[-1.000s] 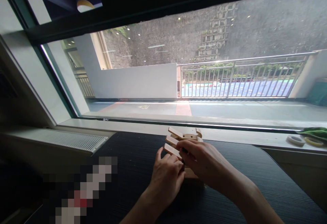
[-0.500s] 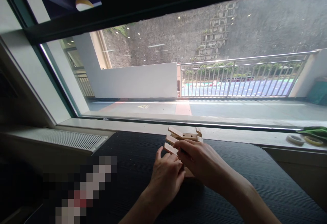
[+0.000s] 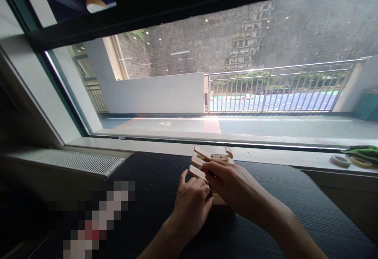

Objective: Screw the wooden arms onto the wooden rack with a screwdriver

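Observation:
A pale wooden assembly [image 3: 218, 157] stands on the dark table, with flat slats pointing up to the left, dark holes in its side and a curved piece at the far right end. My left hand [image 3: 192, 196] is closed at its near left side, the index finger bent up against the end of the nearest slat [image 3: 197, 172]. From the right, my right hand [image 3: 228, 176] reaches over the assembly with its fingers curled down onto it near that slat. Between the hands, a wooden base [image 3: 219, 200] shows at the bottom. My fingers hide the middle of the assembly.
The black wood-grain table [image 3: 265, 196] meets a white window sill [image 3: 159, 145]. Two rolls of tape [image 3: 340, 161] and a green cloth [image 3: 362, 152] lie on the sill at right. A white vented unit [image 3: 88, 160] is at left. A blurred-out patch [image 3: 102, 215] covers the table's left side.
My right hand has shifted very slightly, and a little more of the wooden base shows between the hands. The assembly stays in place.

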The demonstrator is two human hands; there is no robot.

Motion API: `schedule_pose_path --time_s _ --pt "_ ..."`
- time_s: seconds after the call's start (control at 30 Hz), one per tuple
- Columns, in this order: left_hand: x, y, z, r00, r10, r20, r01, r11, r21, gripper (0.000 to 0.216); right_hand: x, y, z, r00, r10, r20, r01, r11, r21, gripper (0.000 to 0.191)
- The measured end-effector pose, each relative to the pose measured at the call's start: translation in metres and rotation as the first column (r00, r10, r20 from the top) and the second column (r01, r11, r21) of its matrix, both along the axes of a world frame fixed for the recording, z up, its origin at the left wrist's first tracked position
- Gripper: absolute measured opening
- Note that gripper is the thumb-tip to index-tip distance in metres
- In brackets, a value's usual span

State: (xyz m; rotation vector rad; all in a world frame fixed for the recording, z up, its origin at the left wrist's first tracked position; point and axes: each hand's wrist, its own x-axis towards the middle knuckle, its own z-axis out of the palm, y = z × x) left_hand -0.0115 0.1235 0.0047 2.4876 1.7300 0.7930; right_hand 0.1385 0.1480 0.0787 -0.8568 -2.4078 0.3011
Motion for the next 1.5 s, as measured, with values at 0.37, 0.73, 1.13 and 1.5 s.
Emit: schedule_pose_path --time_s 0.37,0.73,1.13,1.5 --pt "0.001 -0.002 0.002 1.000 0.005 0.002 -0.005 1.000 0.009 0.011 0.001 -0.004 0.000 1.000 -0.021 0.004 0.021 1.000 -0.013 0.038" --pt "-0.001 0.000 -0.001 1.000 -0.009 0.012 0.008 1.000 0.019 0.013 0.001 -0.001 -0.002 0.998 -0.063 0.020 0.064 0.997 -0.034 0.031" --pt "0.000 -0.001 0.000 1.000 -0.002 0.003 0.002 1.000 0.015 0.014 0.005 -0.003 0.007 0.999 0.017 -0.046 -0.018 1.000 -0.021 0.017" --pt "-0.001 -0.001 -0.002 1.000 -0.012 0.017 0.012 1.000 0.020 0.011 0.006 -0.002 0.006 0.992 0.066 -0.109 -0.068 0.998 -0.008 0.021"
